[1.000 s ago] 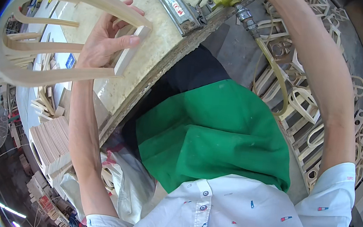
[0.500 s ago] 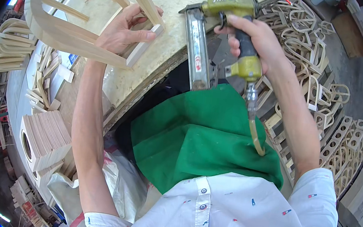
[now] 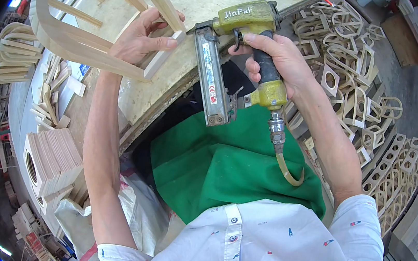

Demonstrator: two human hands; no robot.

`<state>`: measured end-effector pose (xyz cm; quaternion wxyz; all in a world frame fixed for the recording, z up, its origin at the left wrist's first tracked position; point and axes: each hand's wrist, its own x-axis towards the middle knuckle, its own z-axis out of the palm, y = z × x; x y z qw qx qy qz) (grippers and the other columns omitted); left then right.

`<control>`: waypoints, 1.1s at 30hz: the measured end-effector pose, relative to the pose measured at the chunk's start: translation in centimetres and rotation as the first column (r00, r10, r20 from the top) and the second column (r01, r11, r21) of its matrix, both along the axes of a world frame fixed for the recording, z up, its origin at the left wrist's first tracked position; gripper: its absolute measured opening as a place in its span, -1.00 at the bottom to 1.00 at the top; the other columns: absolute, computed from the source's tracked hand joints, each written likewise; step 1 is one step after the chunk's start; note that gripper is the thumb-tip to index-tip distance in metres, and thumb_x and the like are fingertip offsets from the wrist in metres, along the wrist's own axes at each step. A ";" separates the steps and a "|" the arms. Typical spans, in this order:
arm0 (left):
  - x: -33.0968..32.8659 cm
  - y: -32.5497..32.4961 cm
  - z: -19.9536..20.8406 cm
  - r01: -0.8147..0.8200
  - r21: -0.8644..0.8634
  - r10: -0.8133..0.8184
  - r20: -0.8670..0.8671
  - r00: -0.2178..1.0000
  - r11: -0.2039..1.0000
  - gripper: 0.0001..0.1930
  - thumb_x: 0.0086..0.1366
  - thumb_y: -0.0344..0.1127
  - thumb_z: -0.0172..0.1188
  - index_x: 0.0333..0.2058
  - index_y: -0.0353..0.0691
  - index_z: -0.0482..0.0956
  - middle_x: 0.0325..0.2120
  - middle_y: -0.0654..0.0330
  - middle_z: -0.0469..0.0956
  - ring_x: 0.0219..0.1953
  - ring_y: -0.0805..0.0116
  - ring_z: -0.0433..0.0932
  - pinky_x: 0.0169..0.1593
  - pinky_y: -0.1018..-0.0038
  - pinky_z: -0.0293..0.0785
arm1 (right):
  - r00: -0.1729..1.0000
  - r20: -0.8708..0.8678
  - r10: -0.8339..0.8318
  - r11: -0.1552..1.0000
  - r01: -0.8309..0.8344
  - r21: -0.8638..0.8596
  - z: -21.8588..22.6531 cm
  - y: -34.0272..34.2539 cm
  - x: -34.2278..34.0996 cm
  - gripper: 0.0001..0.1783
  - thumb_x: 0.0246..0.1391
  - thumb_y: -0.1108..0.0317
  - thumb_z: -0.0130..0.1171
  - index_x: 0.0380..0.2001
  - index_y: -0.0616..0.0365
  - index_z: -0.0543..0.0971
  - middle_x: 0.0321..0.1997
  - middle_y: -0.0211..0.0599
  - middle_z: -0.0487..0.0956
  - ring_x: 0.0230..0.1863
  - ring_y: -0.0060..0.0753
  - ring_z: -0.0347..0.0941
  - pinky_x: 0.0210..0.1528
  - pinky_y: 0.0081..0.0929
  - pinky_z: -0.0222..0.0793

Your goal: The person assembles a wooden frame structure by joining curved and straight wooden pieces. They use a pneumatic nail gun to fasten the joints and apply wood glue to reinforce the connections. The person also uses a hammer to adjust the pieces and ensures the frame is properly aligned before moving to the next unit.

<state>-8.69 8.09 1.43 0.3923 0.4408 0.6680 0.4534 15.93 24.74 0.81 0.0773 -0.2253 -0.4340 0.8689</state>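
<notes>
My left hand (image 3: 144, 39) is closed around the end piece of a pale wooden frame (image 3: 90, 56), thumb on its near face. Curved at the far left, this frame has straight legs that meet a short crossbar (image 3: 161, 61) beneath my thumb. In my right hand (image 3: 280, 61) is a green-and-black pneumatic nail gun (image 3: 246, 20), gripped by its handle, with one finger near the trigger. Its nose points left, close to the crossbar's upper end; whether they touch I cannot tell. The silver magazine (image 3: 210, 76) hangs down, and an air hose (image 3: 287, 174) curves from the handle's base.
The worktable (image 3: 142, 104) has a worn edge. At left lie wood offcuts (image 3: 55, 88), a stack of square panels with round holes (image 3: 54, 158) and curved frames (image 3: 12, 51). Many wooden frames (image 3: 340, 58) are piled at right. A green apron (image 3: 235, 170) covers my lap.
My right hand has brought the nail gun left and slightly down, closer to the crossbar. The wooden frame in my left hand has shifted very slightly.
</notes>
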 end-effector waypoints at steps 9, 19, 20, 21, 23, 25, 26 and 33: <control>0.6 0.1 0.1 -0.009 0.059 0.012 -0.060 0.998 0.998 -0.45 -0.01 -0.35 0.40 0.02 -0.14 0.50 0.00 0.28 0.48 0.16 0.26 0.35 0.31 0.32 0.14 | 0.999 -0.024 -0.024 1.000 0.023 -0.011 -0.5 0.1 -0.1 -0.71 0.18 0.31 0.12 -0.22 0.38 0.44 -0.29 -0.12 0.58 -0.59 -0.61 0.41 -0.64 -0.58 0.41; 0.1 -0.1 0.4 0.001 0.006 0.000 -0.075 0.997 1.000 -0.35 -0.06 -0.35 0.40 0.08 -0.13 0.46 0.12 0.20 0.37 0.19 0.28 0.30 0.30 0.36 0.10 | 0.997 -0.069 -0.041 0.963 0.058 0.263 3.1 0.7 0.8 -0.68 0.18 0.31 0.12 -0.15 0.40 0.46 -0.31 -0.16 0.58 -0.63 -0.62 0.36 -0.64 -0.61 0.34; 0.1 -0.3 0.1 0.004 0.013 -0.002 -0.108 0.994 1.000 -0.37 -0.06 -0.35 0.39 0.07 -0.14 0.46 0.10 0.21 0.37 0.19 0.28 0.30 0.30 0.36 0.10 | 0.995 -0.098 -0.030 0.934 0.063 0.350 4.3 0.6 1.3 -0.70 0.18 0.31 0.12 -0.18 0.38 0.48 -0.37 -0.22 0.59 -0.65 -0.61 0.37 -0.64 -0.61 0.35; -0.1 -0.2 0.2 0.005 0.018 -0.003 -0.142 0.990 1.000 -0.38 -0.06 -0.34 0.38 0.07 -0.15 0.46 0.09 0.21 0.38 0.18 0.28 0.31 0.30 0.36 0.10 | 0.992 -0.119 -0.036 0.905 0.083 0.418 5.8 0.7 1.9 -0.70 0.17 0.31 0.12 -0.17 0.37 0.49 -0.38 -0.23 0.58 -0.66 -0.63 0.36 -0.63 -0.62 0.33; 0.3 0.2 0.2 0.025 -0.001 -0.024 -0.203 0.979 1.000 -0.43 -0.04 -0.33 0.36 0.03 -0.16 0.46 0.01 0.24 0.40 0.17 0.28 0.31 0.32 0.34 0.09 | 0.993 -0.119 -0.007 0.882 0.062 0.467 8.0 1.3 2.5 -0.69 0.15 0.30 0.15 -0.20 0.39 0.54 -0.49 -0.30 0.56 -0.68 -0.63 0.34 -0.62 -0.63 0.28; 0.3 0.1 0.3 0.040 0.026 -0.035 -0.171 0.985 0.999 -0.43 -0.04 -0.33 0.35 0.03 -0.16 0.46 0.00 0.24 0.41 0.17 0.29 0.32 0.33 0.34 0.08 | 0.998 -0.044 0.046 0.867 -0.018 0.498 9.4 1.9 2.2 -0.74 0.08 0.36 0.21 -0.25 0.36 0.59 -0.61 -0.35 0.52 -0.69 -0.66 0.31 -0.62 -0.64 0.25; 0.3 0.0 0.4 0.052 0.038 -0.045 -0.159 0.986 0.998 -0.43 -0.04 -0.33 0.35 0.03 -0.16 0.46 -0.01 0.25 0.41 0.17 0.29 0.32 0.33 0.34 0.07 | 0.998 0.009 0.059 0.774 -0.052 0.631 9.9 1.7 1.9 -0.75 0.07 0.37 0.22 -0.26 0.35 0.59 -0.61 -0.37 0.52 -0.68 -0.66 0.31 -0.61 -0.63 0.26; 0.2 -0.1 0.3 0.064 0.054 -0.056 -0.144 0.988 0.996 -0.40 -0.03 -0.26 0.38 0.04 -0.16 0.46 0.00 0.25 0.42 0.17 0.29 0.32 0.34 0.34 0.06 | 0.919 0.009 0.393 -0.381 0.155 0.911 4.7 0.4 1.8 -0.43 -0.28 0.55 0.16 -0.03 0.33 0.45 -0.12 -0.08 0.56 -0.35 -0.21 0.56 -0.33 -0.41 0.49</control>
